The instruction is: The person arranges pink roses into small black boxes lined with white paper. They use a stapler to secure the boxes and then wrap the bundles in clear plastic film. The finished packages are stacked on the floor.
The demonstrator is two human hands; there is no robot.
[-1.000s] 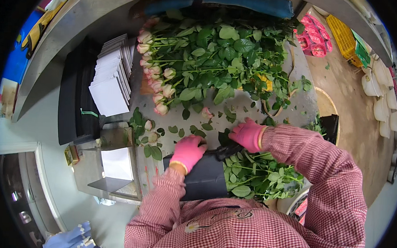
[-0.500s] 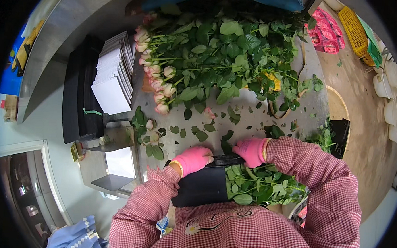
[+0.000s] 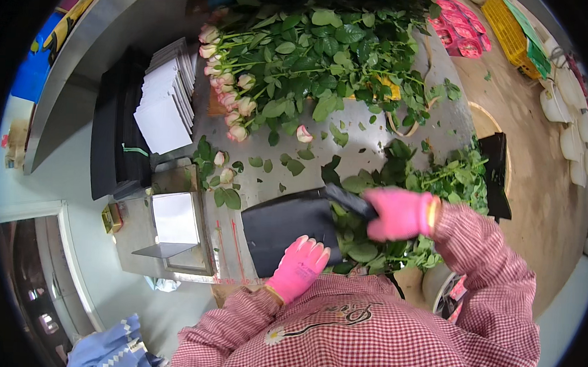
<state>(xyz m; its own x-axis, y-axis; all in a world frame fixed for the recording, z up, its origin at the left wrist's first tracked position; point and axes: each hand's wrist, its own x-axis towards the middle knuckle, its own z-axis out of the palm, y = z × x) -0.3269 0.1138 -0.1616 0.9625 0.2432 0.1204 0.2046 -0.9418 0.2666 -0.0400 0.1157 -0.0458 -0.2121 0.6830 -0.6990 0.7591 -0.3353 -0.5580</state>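
A black wrapping sheet (image 3: pixel 282 229) is folded around one end of a rose bunch at the table's near edge. Leafy green stems (image 3: pixel 363 251) stick out of its right side; the blooms are hidden inside. My left hand (image 3: pixel 300 266), in a pink glove, lies on the sheet with its fingers stretched out. In its pink glove, my right hand (image 3: pixel 401 214) is closed around a long black tool, apparently a stapler (image 3: pixel 351 200), slightly blurred. The tool's far end is over the sheet's upper right edge.
Pink-and-white roses (image 3: pixel 229 100) lie in a leafy heap across the back. White cards (image 3: pixel 162 112) and black sheets (image 3: pixel 109 136) are stacked at left, above a metal stand (image 3: pixel 202 225). Loose leaves dot the metal table (image 3: pixel 348 150). A yellow crate (image 3: pixel 510 35) stands at far right.
My right hand has moved right with the black tool. My left hand has shifted from the sheet's upper edge down onto its front. The sheet now shows more fully and lies farther from my body.
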